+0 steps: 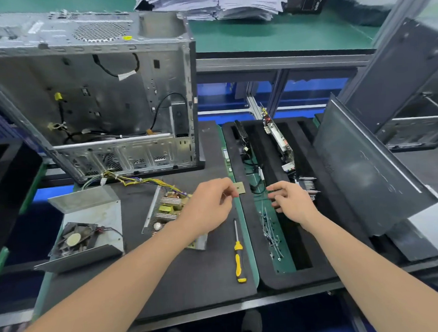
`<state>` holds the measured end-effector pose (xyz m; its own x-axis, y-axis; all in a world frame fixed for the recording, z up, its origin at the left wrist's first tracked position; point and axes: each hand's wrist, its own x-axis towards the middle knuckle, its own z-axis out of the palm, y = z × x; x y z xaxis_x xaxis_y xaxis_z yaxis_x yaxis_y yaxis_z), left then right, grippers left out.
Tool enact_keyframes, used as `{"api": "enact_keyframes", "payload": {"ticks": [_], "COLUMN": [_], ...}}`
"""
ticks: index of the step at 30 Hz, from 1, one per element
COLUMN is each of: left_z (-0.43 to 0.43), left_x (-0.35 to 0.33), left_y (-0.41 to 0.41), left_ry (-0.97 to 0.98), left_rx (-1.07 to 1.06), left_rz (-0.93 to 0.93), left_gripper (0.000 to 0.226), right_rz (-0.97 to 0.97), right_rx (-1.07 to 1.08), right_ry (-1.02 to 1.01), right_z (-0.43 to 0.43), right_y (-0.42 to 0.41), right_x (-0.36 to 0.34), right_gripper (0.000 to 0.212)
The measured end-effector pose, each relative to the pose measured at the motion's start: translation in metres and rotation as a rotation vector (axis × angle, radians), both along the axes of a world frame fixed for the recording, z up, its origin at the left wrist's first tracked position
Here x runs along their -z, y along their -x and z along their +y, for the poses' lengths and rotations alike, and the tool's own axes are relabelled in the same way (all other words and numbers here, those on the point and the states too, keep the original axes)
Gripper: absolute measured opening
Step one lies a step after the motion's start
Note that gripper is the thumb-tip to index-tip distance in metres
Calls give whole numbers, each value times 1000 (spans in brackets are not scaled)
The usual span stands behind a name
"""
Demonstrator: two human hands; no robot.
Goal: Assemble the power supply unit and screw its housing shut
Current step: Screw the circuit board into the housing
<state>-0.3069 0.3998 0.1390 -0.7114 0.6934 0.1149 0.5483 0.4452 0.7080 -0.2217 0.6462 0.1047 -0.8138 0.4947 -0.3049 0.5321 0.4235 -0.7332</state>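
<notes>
The power supply board [166, 209] lies bare on the black mat [192, 272], left of centre, its coils and capacitors facing up and its lower right corner hidden under the left forearm. A wire bundle [138, 180] of yellow and other colours runs from the board's top edge toward 10 o'clock. At 9 o'clock from the board, apart from it, the grey metal housing cover [107, 216] lies open side up with a fan [74, 238] resting inside it. At 3 o'clock, just beside the board, the left hand [209, 206] hovers with its fingers curled and the thumb and forefinger drawn together; their tips meet the edge of 1 small square chip [240, 188], but I cannot tell whether they grip it. At 4 o'clock a yellow-handled screwdriver [238, 258] lies on the mat, tip pointing away from the person. Farther toward 3 o'clock sits a black foam tray [310, 267]; loose screws [271, 231] lie in its green-floored slot. The right hand [293, 204] hangs over that slot, fingers relaxed and slightly spread, holding nothing. An expansion card [278, 138] stands on edge in the tray at 2 o'clock. An open computer case [97, 101] stands at 11 o'clock. A dark side panel [364, 174] leans on the tray's right side, and papers [206, 3] are heaped at 12 o'clock.
</notes>
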Motion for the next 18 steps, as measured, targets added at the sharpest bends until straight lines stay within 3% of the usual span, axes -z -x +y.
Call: {"api": "enact_keyframes", "payload": {"ticks": [9,14,18], "left_z": [77,92,84], "left_x": [33,55,76], "left_y": [-26,-29,-38], "left_ry": [140,199,178], "left_rx": [62,-64,-146], "left_rz": [-78,-75,-8], "left_gripper": [24,29,31], "right_rz": [-47,-57,-92], "right_rx": [-69,-114,-271], "right_ry": [-11,14,-94], "right_z": [55,70,67], "right_y": [-18,-20,-10], "right_x": [25,32,32], "right_gripper": [39,35,29]}}
